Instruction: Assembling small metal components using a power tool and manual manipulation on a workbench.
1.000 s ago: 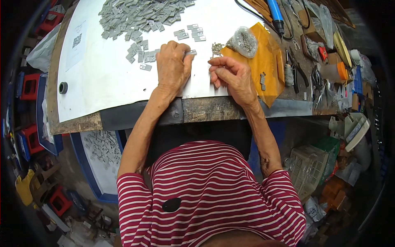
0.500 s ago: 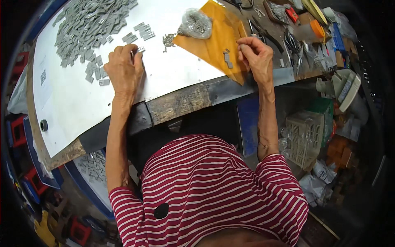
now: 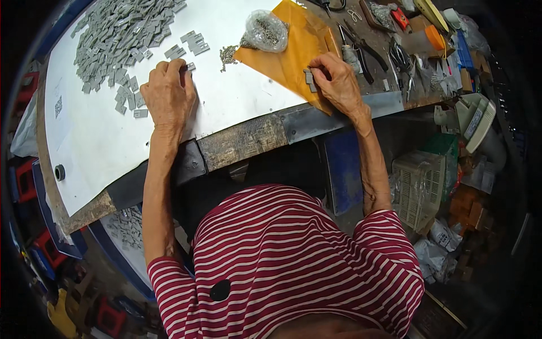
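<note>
My left hand (image 3: 168,93) rests on the white sheet (image 3: 237,110), its fingers closed on a small flat grey piece (image 3: 191,66) that peeks out by the fingertips. Over the orange-yellow sheet (image 3: 293,31), my right hand (image 3: 337,83) is closed in a pinch beside a short row of grey pieces (image 3: 310,80). What its fingertips hold, if anything, is hidden. Beyond my left hand lie a few more grey pieces (image 3: 195,43) in rows. A little heap of tiny metal parts (image 3: 227,55) sits next to a clear plastic bag (image 3: 265,31) with more of them inside.
A large pile of grey pieces (image 3: 124,39) covers the table's far left. To the right are pliers (image 3: 367,51), an orange-rimmed container (image 3: 435,39) and other tools. A black ring (image 3: 59,172) lies near the left edge. Below the table stands a plastic crate (image 3: 418,181).
My right hand has moved left and slightly down, reaching the row of grey pieces on the orange-yellow sheet. My left hand has hardly moved and keeps its grip.
</note>
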A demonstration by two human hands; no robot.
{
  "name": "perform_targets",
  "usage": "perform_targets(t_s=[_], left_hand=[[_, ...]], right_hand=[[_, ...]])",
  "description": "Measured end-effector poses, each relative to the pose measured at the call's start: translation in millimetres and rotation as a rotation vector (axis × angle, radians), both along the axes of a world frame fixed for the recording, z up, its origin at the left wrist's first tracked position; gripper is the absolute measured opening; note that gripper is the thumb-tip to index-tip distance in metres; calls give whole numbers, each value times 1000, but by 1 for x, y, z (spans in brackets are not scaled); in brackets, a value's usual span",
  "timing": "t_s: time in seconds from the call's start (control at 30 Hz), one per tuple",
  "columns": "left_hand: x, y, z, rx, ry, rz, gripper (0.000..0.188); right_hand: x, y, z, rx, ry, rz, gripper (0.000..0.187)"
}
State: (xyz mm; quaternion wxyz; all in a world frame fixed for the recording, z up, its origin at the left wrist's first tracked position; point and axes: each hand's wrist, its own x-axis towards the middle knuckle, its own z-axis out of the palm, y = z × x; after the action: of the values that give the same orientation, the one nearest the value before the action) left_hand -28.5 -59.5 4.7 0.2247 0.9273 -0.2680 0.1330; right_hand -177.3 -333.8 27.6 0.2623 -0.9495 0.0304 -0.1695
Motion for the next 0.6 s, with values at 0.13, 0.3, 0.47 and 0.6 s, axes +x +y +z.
perform_targets(t_s=[0.13, 0.3, 0.47, 0.6], left_hand=[[4, 0, -3, -24, 9, 5, 15], [7, 1, -5, -89, 29, -16, 15], [0, 1, -1, -133, -65, -37, 15], [-16, -5, 17, -289, -26, -171, 12]], right_hand=[[3, 0, 4, -16, 46, 22, 8], [5, -1, 5, -81, 92, 16, 7], [4, -8, -2, 84, 107, -34, 11], [1, 9, 13, 247, 65, -107, 11]])
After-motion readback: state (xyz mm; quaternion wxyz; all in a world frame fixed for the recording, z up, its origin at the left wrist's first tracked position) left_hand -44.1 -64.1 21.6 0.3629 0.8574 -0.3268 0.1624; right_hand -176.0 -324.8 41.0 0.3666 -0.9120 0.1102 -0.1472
